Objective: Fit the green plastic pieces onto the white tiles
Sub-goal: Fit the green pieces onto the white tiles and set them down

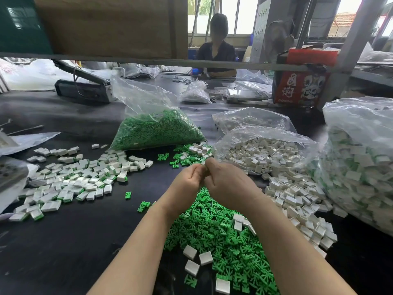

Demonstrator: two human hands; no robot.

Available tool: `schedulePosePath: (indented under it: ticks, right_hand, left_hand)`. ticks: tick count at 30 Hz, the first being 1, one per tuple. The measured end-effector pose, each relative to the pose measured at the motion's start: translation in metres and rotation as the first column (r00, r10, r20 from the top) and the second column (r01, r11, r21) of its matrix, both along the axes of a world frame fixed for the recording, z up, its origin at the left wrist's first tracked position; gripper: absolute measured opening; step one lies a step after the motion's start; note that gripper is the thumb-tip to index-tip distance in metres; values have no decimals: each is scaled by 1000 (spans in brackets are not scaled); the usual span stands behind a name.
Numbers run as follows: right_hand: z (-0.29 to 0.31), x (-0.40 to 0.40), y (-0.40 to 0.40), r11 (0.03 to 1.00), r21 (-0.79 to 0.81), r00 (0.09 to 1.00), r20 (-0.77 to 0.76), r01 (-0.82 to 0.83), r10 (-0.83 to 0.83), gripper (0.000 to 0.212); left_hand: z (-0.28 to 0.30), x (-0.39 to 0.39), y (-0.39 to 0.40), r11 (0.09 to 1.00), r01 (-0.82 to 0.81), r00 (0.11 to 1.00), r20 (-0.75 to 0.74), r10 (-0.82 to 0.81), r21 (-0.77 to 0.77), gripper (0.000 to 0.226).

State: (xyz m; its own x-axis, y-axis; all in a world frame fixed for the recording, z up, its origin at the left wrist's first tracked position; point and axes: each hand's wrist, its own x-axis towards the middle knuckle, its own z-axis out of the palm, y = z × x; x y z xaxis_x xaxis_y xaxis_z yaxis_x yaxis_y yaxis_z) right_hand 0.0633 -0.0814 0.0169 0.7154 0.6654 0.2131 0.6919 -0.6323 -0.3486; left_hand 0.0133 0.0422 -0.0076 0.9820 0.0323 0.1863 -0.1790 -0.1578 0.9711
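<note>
Green pieces (221, 241): lying heaped on the black table (74, 241) nearest the person, a few white tiles (205, 258) sitting among them.
Left hand (187, 177): curling its fingers and meeting the right hand above the heap.
Right hand (225, 184): pinching something small with the left; what it is, I cannot tell.
Fitted tiles (74, 182): spreading in a pile to the left.
Loose white tiles (297, 199): spilling to the right.
Bags: green stock (157, 130) and white stock (265, 150) sitting farther back.
</note>
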Motion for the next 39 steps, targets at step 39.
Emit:
schedulePosePath:
  ticks: [39]
  right_hand:
    - [-21,14,3,654,716,511,-668,244,541,56]
  left_hand:
    - [7,4,-14,892,-279,942,80,326,-356,16]
